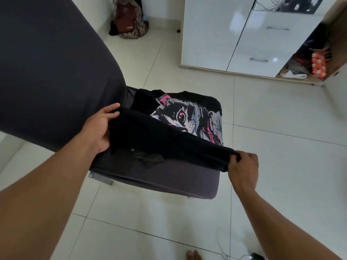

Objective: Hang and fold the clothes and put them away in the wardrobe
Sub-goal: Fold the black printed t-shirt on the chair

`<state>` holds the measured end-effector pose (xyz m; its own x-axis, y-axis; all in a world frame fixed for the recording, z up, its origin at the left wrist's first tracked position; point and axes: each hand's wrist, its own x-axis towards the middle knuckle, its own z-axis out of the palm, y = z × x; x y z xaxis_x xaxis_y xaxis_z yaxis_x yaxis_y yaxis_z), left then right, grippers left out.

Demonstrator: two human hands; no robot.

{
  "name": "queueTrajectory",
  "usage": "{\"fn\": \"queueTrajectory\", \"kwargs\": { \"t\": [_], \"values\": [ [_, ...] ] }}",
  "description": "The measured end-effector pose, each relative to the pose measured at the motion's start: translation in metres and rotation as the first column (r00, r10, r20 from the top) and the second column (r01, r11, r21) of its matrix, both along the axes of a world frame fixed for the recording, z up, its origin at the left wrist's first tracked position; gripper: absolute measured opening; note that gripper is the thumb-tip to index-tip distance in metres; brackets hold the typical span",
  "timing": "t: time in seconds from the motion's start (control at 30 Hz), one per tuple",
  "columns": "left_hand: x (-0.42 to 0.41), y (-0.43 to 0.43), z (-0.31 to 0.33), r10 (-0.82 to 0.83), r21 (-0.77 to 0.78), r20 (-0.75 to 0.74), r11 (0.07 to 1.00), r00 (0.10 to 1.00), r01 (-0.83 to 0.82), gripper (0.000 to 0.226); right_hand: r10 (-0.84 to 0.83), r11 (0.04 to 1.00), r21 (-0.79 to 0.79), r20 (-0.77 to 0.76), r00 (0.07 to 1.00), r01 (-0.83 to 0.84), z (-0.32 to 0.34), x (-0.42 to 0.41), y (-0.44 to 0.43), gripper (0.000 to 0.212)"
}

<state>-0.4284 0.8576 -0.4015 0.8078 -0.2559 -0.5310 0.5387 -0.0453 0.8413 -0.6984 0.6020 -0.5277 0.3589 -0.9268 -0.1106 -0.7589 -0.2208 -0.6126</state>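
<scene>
A black garment (169, 143) is stretched between my two hands above the dark purple chair seat (169, 177). My left hand (99, 126) grips its left end, thumb on top. My right hand (242, 169) pinches its right end with curled fingers. Behind it on the seat lies a black T-shirt with a pink and grey cat print (193, 117). A small dark crumpled item (148, 159) lies on the seat under the stretched garment. The white wardrobe (234, 40) stands at the back right, its right section open with clothes inside (308, 59).
The chair's tall dark backrest (52, 68) fills the upper left. A maroon backpack (129, 19) leans against the far wall. White floor tiles (281, 147) lie between chair and wardrobe. A foot (193, 255) and a cable with a dark device (253, 257) are at the bottom edge.
</scene>
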Motion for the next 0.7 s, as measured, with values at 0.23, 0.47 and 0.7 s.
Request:
{"fn": "queueTrajectory", "kwargs": {
  "t": [0.23, 0.47, 0.7],
  "values": [
    [0.032, -0.025, -0.026, 0.076, 0.035, -0.018, 0.997, 0.997, -0.075, 0.035, 0.094, 0.995, 0.022, -0.046, 0.995, -0.093, -0.013, 0.037, -0.035, 0.037],
    [0.038, -0.03, -0.052, 0.245, 0.281, -0.046, 0.934, 0.969, -0.222, 0.033, 0.252, 0.946, 0.216, -0.017, 0.968, -0.243, -0.022, 0.052, -0.035, 0.055],
    [0.05, -0.028, -0.058, 0.215, 0.308, 0.103, 0.921, 0.971, -0.237, 0.029, 0.244, 0.943, 0.22, 0.048, 0.969, -0.248, -0.019, 0.074, -0.046, 0.023]
  ]
}}
